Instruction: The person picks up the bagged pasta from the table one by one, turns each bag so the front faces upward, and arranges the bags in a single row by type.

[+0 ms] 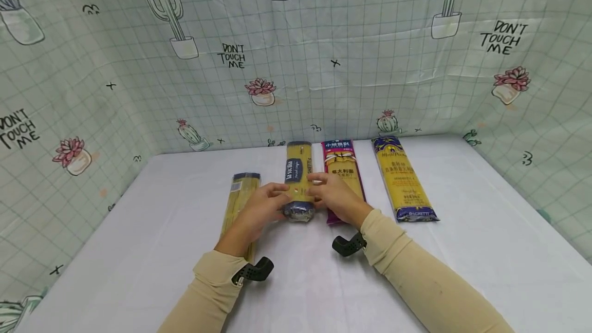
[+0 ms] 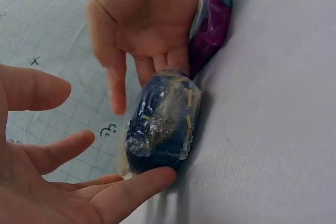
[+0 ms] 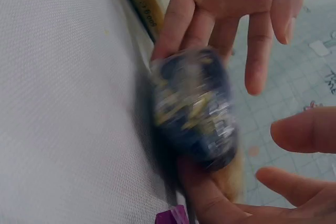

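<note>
A yellow spaghetti pack with a dark blue label (image 1: 294,169) lies on the white table between my two hands, its crumpled clear-wrapped end (image 2: 163,124) facing me. My left hand (image 1: 259,209) is at its left side and my right hand (image 1: 336,197) at its right. Both hands have extended, spread fingers. In the wrist views, fingertips of each hand touch the pack's sides low down, near the tabletop. Neither hand wraps around it. Partly under my left forearm lies a clear pack of spaghetti (image 1: 236,197). My right hand covers part of a purple-edged pasta pack (image 1: 341,161).
A yellow and blue spaghetti pack (image 1: 404,179) lies slanted on the right. White cloth covers the table (image 1: 152,235). Behind it hangs a gridded curtain (image 1: 296,35) printed with cacti. A black device (image 1: 254,270) is strapped at each wrist.
</note>
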A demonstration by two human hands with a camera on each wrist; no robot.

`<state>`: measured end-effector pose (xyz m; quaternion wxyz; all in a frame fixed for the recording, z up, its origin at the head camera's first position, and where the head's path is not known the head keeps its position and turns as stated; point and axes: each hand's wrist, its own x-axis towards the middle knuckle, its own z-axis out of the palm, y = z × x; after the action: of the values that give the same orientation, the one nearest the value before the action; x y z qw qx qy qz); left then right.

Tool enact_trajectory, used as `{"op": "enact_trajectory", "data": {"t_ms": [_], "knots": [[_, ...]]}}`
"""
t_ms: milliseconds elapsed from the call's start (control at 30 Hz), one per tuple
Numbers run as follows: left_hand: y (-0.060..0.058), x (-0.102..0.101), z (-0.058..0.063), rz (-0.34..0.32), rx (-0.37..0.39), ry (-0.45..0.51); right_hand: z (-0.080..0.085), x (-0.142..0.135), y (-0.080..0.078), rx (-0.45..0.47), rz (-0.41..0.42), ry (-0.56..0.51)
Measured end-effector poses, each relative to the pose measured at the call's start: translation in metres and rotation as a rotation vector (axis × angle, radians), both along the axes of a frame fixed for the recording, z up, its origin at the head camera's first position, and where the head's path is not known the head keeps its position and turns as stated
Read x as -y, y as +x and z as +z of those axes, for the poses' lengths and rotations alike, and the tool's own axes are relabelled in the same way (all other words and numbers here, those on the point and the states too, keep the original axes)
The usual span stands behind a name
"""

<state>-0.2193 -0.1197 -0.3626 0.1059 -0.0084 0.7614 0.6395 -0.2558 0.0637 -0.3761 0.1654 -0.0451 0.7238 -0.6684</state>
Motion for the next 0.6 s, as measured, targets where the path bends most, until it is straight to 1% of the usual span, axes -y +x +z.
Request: {"op": "enact_trajectory", "data": {"t_ms": [67, 133, 267, 367, 500, 600], "knots": [[0.001, 0.001, 0.002, -0.007, 0.009, -0.021, 0.001, 0.0, 0.0, 0.014, -0.002, 0.025], [0.001, 0.003, 0.005, 0.002, 0.014, -0.064, 0.002, 0.0, 0.0, 0.023, -0.004, 0.04], [-0.001, 0.009, 0.009, 0.046, 0.031, -0.15, 0.005, 0.001, 0.001, -0.006, -0.006, 0.115], [-0.002, 0.016, 0.012, 0.051, 0.036, -0.164, 0.006, 0.003, 0.004, -0.043, 0.008, 0.173], [-0.004, 0.023, 0.016, 0.048, 0.033, -0.171, 0.005, 0.004, 0.005, -0.058, 0.02, 0.154], [-0.006, 0.029, 0.017, 0.051, 0.022, -0.185, 0.002, 0.004, 0.004, -0.053, 0.015, 0.1]]}}
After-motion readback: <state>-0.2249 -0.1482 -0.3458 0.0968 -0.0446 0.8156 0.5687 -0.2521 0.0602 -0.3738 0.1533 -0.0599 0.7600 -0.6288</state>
